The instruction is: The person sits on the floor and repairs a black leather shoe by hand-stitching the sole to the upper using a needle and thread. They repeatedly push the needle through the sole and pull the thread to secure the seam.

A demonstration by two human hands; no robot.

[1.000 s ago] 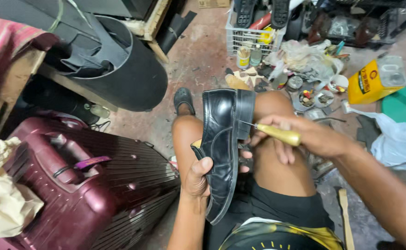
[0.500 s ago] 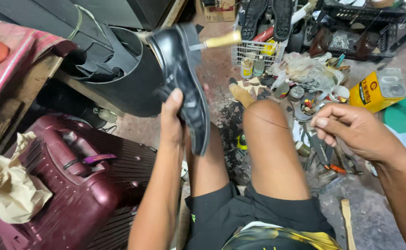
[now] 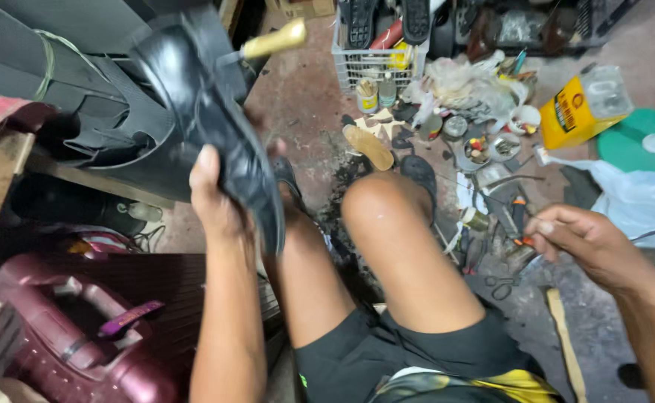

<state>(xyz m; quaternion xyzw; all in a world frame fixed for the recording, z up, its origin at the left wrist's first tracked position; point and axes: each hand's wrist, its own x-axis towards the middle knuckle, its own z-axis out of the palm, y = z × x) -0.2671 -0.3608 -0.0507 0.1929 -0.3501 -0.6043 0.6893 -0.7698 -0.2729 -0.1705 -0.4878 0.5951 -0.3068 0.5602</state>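
Observation:
My left hand [image 3: 219,198] is shut on a black leather shoe [image 3: 208,112], held up at the upper left above my left knee. An awl with a pale wooden handle [image 3: 271,39] sticks out of the shoe's side, with no hand on it. My right hand [image 3: 585,242] hovers at the right above the littered floor, thumb and fingers pinched together; whether they hold a thread is too fine to tell. Both my bare knees [image 3: 376,205] point away from me in the middle of the view.
A maroon suitcase [image 3: 81,328] lies at the lower left, with dark rubber sheets [image 3: 81,112] above it. On the floor ahead are a white wire basket [image 3: 372,60], a yellow container [image 3: 581,108], small tins, pliers, scissors [image 3: 499,283] and plastic bags [image 3: 634,198].
The left hand has lifted the shoe up and to the left with the awl stuck in it. The right hand let go of the awl and pulled away to the right.

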